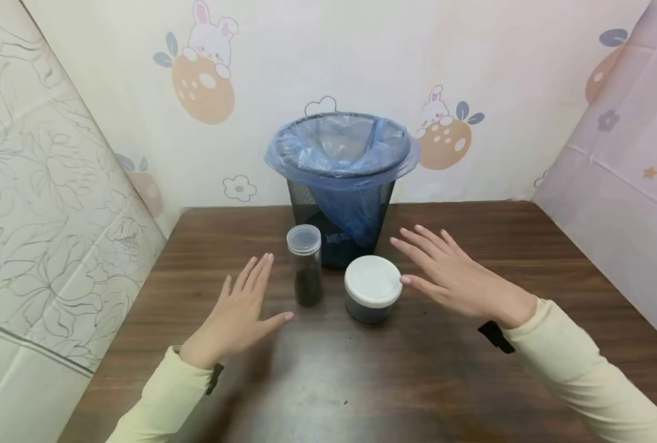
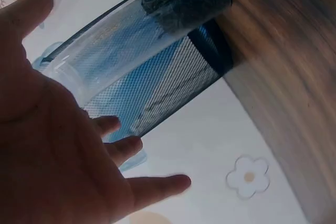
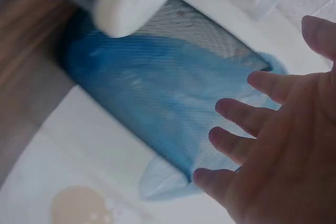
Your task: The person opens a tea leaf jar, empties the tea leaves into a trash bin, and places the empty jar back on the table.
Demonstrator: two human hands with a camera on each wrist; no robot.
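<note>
My left hand [image 1: 234,323] hovers with straight fingers to the left of a tall clear jar [image 1: 307,277], which has a translucent lid and dark, shredded-looking contents at its bottom. On the other side, my right hand [image 1: 456,274] is spread out beside a short round tub [image 1: 373,289] with a white ridged lid and a dark lower part. Neither hand holds anything. In the head view the right thumb tip overlaps the tub's lid edge; whether it touches, I cannot tell. In the left wrist view the jar [image 2: 178,11] appears beyond the left palm.
Behind the jar and tub stands a black mesh wastebasket [image 1: 342,215] lined with a blue plastic bag [image 1: 342,166]. All stand on a dark wooden table [image 1: 317,387], with small dark specks near its middle. A patterned wall covering [image 1: 284,55] rises behind and at both sides.
</note>
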